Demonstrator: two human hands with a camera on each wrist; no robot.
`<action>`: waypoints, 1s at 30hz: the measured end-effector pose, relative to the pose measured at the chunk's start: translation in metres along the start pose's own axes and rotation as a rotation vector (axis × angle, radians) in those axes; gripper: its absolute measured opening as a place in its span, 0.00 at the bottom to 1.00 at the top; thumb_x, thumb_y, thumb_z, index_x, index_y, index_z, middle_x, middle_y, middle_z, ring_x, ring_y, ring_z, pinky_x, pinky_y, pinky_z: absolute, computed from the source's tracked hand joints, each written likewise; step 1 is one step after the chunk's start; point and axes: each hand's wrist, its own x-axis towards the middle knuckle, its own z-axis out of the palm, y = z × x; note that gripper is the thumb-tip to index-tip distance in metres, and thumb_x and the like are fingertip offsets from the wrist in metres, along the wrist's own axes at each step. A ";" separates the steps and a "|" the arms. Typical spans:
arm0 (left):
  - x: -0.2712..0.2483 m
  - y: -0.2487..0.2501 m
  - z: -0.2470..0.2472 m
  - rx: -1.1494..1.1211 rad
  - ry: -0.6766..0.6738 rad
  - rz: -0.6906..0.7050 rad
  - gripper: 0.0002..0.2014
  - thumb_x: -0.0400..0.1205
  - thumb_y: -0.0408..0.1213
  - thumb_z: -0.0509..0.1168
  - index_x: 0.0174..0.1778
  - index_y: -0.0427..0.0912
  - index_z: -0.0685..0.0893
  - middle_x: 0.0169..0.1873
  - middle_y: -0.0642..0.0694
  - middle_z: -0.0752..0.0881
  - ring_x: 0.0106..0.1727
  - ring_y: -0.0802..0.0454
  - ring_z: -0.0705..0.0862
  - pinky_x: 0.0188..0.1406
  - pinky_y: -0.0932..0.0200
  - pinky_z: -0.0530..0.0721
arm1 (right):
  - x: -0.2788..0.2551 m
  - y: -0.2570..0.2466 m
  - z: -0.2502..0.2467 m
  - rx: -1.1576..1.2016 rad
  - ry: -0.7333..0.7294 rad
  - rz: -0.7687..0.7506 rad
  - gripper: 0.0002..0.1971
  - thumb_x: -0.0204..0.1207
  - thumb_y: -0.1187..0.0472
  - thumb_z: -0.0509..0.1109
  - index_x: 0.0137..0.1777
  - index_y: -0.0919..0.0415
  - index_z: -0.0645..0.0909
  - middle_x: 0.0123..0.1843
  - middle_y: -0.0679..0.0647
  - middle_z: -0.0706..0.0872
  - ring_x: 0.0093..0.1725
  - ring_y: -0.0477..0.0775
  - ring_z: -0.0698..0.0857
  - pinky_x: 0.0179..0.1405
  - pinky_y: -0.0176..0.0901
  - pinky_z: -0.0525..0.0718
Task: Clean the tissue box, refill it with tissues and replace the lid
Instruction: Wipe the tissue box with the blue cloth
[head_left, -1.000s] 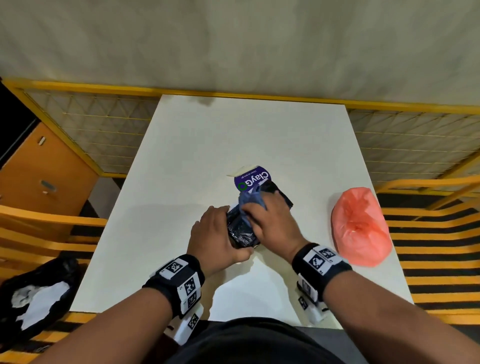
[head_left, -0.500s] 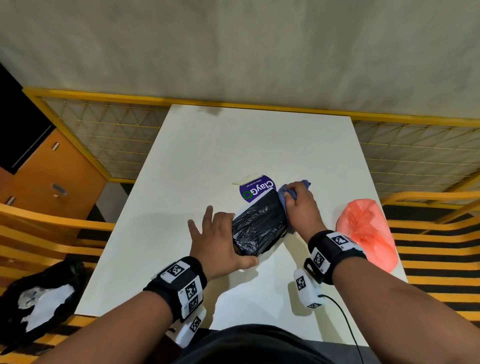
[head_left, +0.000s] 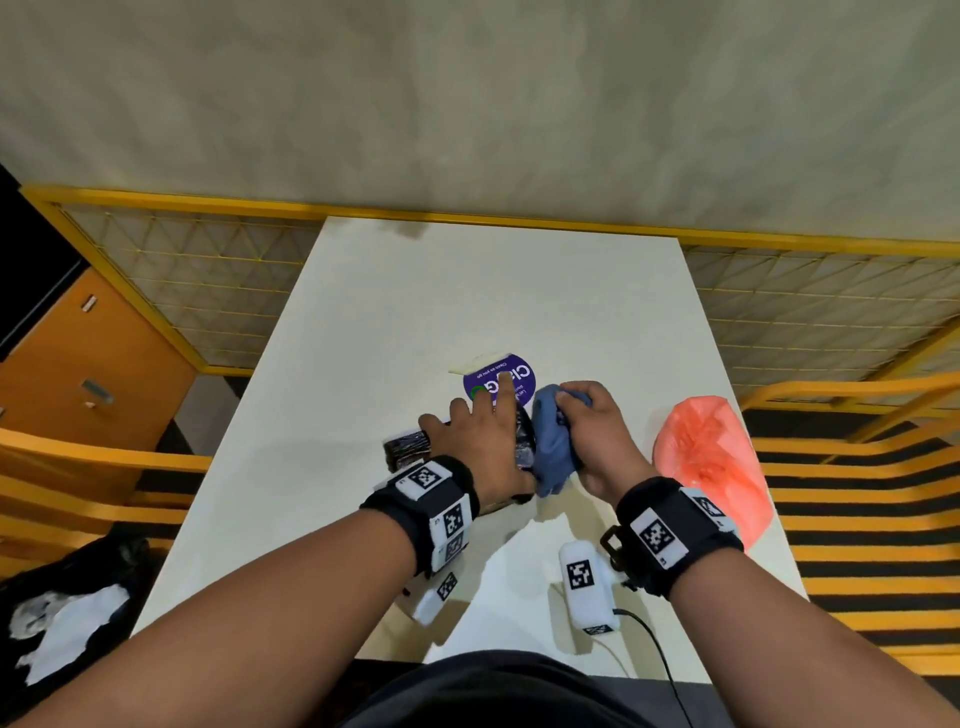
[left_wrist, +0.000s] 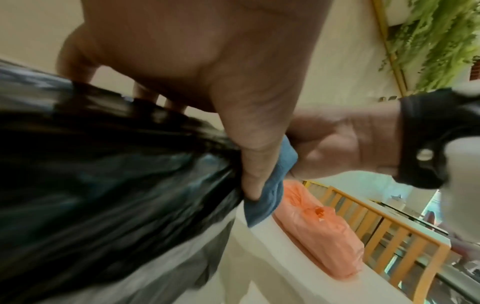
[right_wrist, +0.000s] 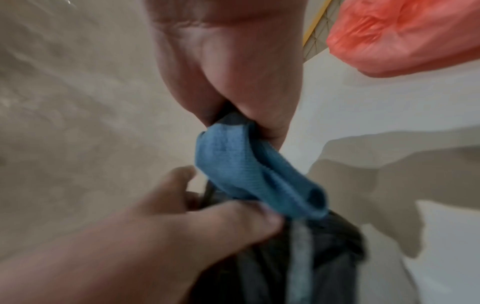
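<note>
The glossy black tissue box (head_left: 402, 447) (left_wrist: 103, 174) (right_wrist: 324, 267) stands on the white table (head_left: 467, 291), mostly covered by my left hand (head_left: 483, 436) (left_wrist: 207, 61). That hand holds it from above, thumb down its right side and fingers over the far side. My right hand (head_left: 597, 431) (right_wrist: 228, 72) grips a bunched blue cloth (head_left: 550, 447) (left_wrist: 270, 197) (right_wrist: 249, 170) and presses it against the box's right side, beside my left thumb. A purple piece printed ClayGo (head_left: 519, 376) lies just beyond the box.
An orange-pink plastic bag (head_left: 706, 457) (left_wrist: 324, 236) lies at the table's right edge. A white sheet (head_left: 519, 566) is at the near edge. A black bag with white contents (head_left: 67, 613) sits on the floor at left. Yellow railings surround the table.
My left hand has moved from the box's near end to over its top. My right hand has drawn the cloth back along the box's right side. The box has turned more end-on.
</note>
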 end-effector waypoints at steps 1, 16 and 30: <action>0.000 0.001 -0.001 0.003 -0.018 0.000 0.65 0.63 0.67 0.74 0.87 0.50 0.40 0.78 0.41 0.67 0.73 0.34 0.70 0.64 0.27 0.71 | -0.005 -0.004 0.003 -0.003 -0.012 -0.019 0.02 0.82 0.65 0.65 0.52 0.60 0.79 0.56 0.69 0.86 0.51 0.62 0.89 0.57 0.56 0.87; -0.026 -0.040 0.010 -1.036 0.355 0.362 0.11 0.77 0.34 0.72 0.51 0.45 0.78 0.42 0.40 0.81 0.43 0.43 0.82 0.46 0.36 0.85 | -0.071 -0.004 0.056 -0.991 -0.212 -0.864 0.19 0.77 0.49 0.67 0.66 0.51 0.83 0.60 0.59 0.82 0.61 0.62 0.80 0.59 0.56 0.78; -0.025 -0.064 0.055 -0.904 0.226 0.106 0.54 0.59 0.48 0.81 0.75 0.64 0.52 0.65 0.46 0.80 0.62 0.51 0.86 0.61 0.49 0.88 | -0.020 -0.001 0.024 -0.888 -0.018 -0.798 0.14 0.76 0.67 0.68 0.61 0.58 0.81 0.58 0.63 0.79 0.53 0.64 0.81 0.49 0.47 0.80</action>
